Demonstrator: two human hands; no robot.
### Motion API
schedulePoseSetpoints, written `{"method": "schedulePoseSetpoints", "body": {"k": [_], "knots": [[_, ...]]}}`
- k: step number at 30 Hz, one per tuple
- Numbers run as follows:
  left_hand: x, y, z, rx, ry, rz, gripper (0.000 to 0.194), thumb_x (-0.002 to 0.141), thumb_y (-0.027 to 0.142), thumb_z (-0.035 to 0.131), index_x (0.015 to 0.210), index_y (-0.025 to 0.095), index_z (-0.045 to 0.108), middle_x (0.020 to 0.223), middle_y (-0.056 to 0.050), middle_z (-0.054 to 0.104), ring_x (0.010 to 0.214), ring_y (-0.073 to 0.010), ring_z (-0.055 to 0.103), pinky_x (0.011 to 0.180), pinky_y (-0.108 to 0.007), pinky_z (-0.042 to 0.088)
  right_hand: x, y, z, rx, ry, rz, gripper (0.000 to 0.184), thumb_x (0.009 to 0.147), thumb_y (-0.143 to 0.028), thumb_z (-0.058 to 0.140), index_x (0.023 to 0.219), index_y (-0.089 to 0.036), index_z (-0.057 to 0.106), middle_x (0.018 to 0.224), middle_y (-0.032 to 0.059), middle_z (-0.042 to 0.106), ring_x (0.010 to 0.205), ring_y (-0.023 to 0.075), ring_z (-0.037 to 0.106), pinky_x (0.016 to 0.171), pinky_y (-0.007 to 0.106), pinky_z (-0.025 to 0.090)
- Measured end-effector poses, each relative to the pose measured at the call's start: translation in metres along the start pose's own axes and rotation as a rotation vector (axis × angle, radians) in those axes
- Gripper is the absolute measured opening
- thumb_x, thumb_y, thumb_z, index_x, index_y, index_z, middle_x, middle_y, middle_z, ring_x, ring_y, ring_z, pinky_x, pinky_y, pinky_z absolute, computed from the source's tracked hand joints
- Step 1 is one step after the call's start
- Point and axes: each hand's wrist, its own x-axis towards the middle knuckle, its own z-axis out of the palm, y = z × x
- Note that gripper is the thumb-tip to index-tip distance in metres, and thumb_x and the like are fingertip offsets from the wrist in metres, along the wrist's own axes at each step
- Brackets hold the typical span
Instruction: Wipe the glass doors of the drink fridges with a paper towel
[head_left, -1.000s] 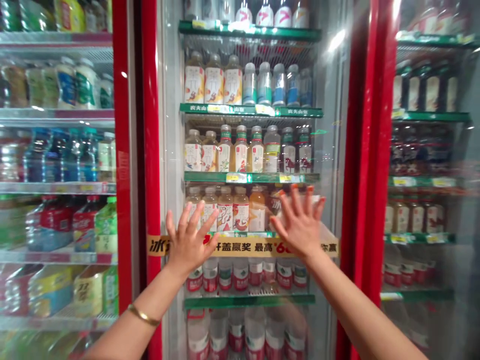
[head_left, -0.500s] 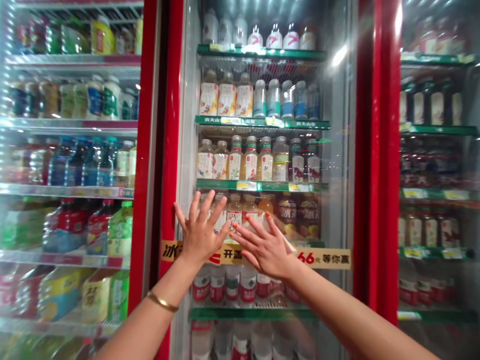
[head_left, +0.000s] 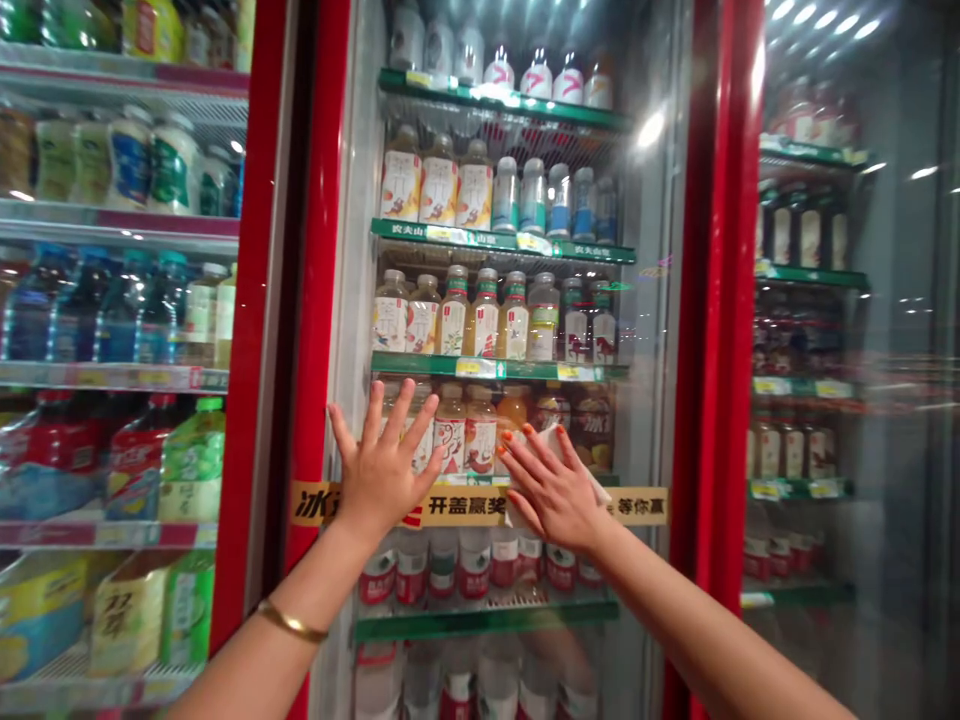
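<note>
My left hand (head_left: 386, 465) lies spread against the glass door (head_left: 649, 330) of a red-framed drinks cooler, fingers apart and nothing in it. To its right, my right hand (head_left: 553, 490) is stretched flat over a thin white cloth (head_left: 598, 487), holding it to the glass. Only the cloth's edges show around the fingers and palm; whether it is fabric or paper I cannot tell. Both hands overlap a tan printed strip (head_left: 465, 507) that runs across the door. Behind the glass, tea bottles (head_left: 451, 430) stand on a shelf between the hands.
Green-edged shelves (head_left: 487, 625) with several rows of bottles fill the cooler behind the door. A red door frame (head_left: 319, 250) stands at the left, another red post (head_left: 724, 350) at the right. Further drink shelves (head_left: 112, 378) are on the far left, with another glass-fronted cooler (head_left: 810, 275) on the right.
My right hand first swept left toward my left hand with the cloth, then moved back a little to the right. My left hand stays spread on the glass. The view has shifted slightly.
</note>
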Motion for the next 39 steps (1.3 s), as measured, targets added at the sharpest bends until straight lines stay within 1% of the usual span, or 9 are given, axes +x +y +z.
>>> {"method": "schedulePoseSetpoints", "body": {"k": [4,7,13,15,18,21,27,34,39], "knots": [[-0.006,0.001,0.001,0.004,-0.011,0.011,0.084,0.102,0.051,0.065,0.175,0.041,0.023,0.182,-0.003,0.028,0.173,-0.0377,0.018,0.138,-0.073,-0.009,-0.018,0.05,-0.001,-0.038,0.135,0.328,0.071,0.112,-0.039,0.037,0.178,-0.022,0.014,0.186,0.0127,0.015,0.174,0.0355,0.005,0.136,0.076,0.014],[-0.007,0.003,0.002,0.009,-0.006,0.0,0.086,0.101,0.049,0.067,0.175,0.041,0.023,0.182,-0.003,0.028,0.173,-0.0368,0.019,0.139,-0.071,-0.009,-0.023,0.037,0.01,-0.065,0.217,0.687,0.076,0.113,-0.039,0.034,0.178,-0.019,0.0,0.186,0.016,0.005,0.174,0.0368,-0.002,0.133,0.081,0.016],[-0.052,0.006,-0.006,-0.031,-0.066,-0.003,0.08,0.103,0.048,0.064,0.174,0.039,0.029,0.181,-0.004,0.029,0.172,-0.0335,0.021,0.141,-0.068,-0.001,-0.076,-0.072,0.028,0.002,0.095,-0.19,0.07,0.106,-0.039,0.051,0.174,-0.036,0.031,0.184,-0.0058,0.025,0.174,0.0238,0.009,0.142,0.058,-0.002],[-0.081,0.005,-0.009,-0.041,-0.08,0.013,0.077,0.104,0.05,0.063,0.173,0.038,0.031,0.181,-0.003,0.03,0.173,-0.0303,0.021,0.141,-0.065,-0.001,-0.094,-0.058,0.028,-0.034,0.107,-0.082,0.072,0.106,-0.037,0.054,0.174,-0.037,0.03,0.185,-0.0049,0.02,0.174,0.0257,0.009,0.142,0.059,0.002],[-0.116,0.004,-0.01,-0.04,-0.068,0.019,0.077,0.104,0.05,0.063,0.173,0.038,0.032,0.182,-0.001,0.028,0.174,-0.0265,0.016,0.142,-0.064,0.0,-0.102,-0.021,0.03,-0.106,0.204,0.505,0.078,0.109,-0.034,0.047,0.178,-0.031,0.012,0.187,0.0067,0.001,0.174,0.0354,-0.001,0.137,0.074,0.012],[-0.127,0.005,-0.009,-0.019,-0.056,0.005,0.078,0.102,0.047,0.065,0.173,0.037,0.032,0.182,0.0,0.026,0.174,-0.0253,0.015,0.142,-0.064,0.001,-0.095,-0.04,0.042,-0.103,0.256,0.776,0.077,0.11,-0.034,0.042,0.178,-0.026,0.008,0.187,0.0128,0.004,0.174,0.0392,-0.001,0.131,0.084,0.018],[-0.121,0.006,-0.011,0.008,-0.066,0.01,0.081,0.1,0.044,0.068,0.173,0.037,0.032,0.182,0.0,0.027,0.173,-0.0252,0.018,0.143,-0.06,0.003,-0.132,-0.13,0.051,0.002,0.14,0.132,0.07,0.101,-0.034,0.054,0.169,-0.043,0.041,0.176,-0.0112,0.04,0.173,0.0238,0.019,0.144,0.057,0.007],[-0.124,0.007,-0.012,0.04,-0.094,0.003,0.087,0.098,0.04,0.072,0.174,0.038,0.03,0.182,0.002,0.025,0.173,-0.0248,0.018,0.145,-0.057,0.003,-0.173,-0.074,0.056,-0.076,0.237,0.905,0.08,0.107,-0.031,0.037,0.178,-0.021,0.001,0.185,0.0156,0.001,0.173,0.0397,0.0,0.128,0.089,0.02],[-0.125,0.004,-0.011,0.041,-0.11,-0.012,0.086,0.1,0.041,0.067,0.174,0.043,0.025,0.184,0.008,0.019,0.173,-0.0266,0.018,0.144,-0.055,0.002,-0.155,-0.198,0.073,-0.036,0.121,0.336,0.059,0.098,-0.045,0.052,0.156,-0.05,0.06,0.171,-0.0157,0.043,0.172,0.0283,0.017,0.143,0.065,0.011]]}}
